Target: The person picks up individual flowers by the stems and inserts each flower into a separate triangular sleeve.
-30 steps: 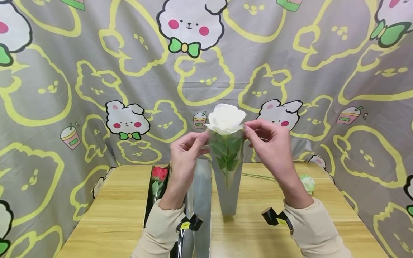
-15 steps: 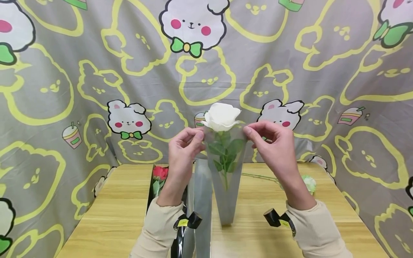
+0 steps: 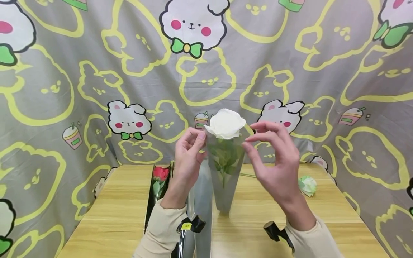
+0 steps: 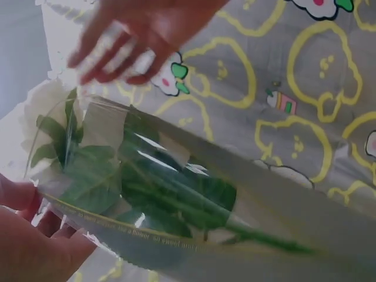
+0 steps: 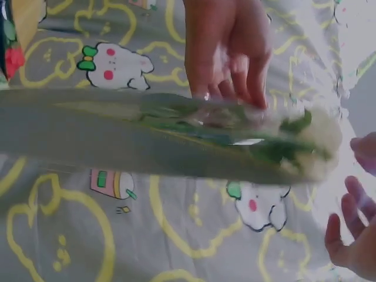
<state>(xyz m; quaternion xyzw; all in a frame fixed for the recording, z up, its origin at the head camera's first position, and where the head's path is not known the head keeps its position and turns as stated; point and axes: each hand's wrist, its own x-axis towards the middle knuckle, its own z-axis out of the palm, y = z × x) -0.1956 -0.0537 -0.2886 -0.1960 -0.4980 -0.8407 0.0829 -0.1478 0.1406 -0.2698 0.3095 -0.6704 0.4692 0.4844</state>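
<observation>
A white rose (image 3: pixel 226 123) with green leaves stands inside a clear and grey flower sleeve (image 3: pixel 222 199), its bloom above the sleeve's mouth. The sleeve is held up over the wooden table, narrow end down. My left hand (image 3: pixel 189 154) pinches its left upper edge between thumb and fingers. In the left wrist view, a gold line with small print runs along the sleeve (image 4: pixel 176 239) near that grip. To the right of the sleeve, my right hand (image 3: pixel 274 161) has its thumb and fingers spread apart, fingertips close to the right upper edge. The right wrist view shows these fingers (image 5: pixel 352 211) apart from the bloom.
A red rose (image 3: pixel 160 173) in a black sleeve lies on the table (image 3: pixel 106 215) at the left, partly behind my left arm. Beside it lie flat grey sleeves (image 3: pixel 203 218). A pale green-white flower (image 3: pixel 308 185) lies at the right. Patterned grey cloth (image 3: pixel 206 79) hangs behind.
My right hand has let go of the sleeve's right edge and spread its fingers. The bloom has shifted right and down a little since half a second ago. My left hand keeps its pinch.
</observation>
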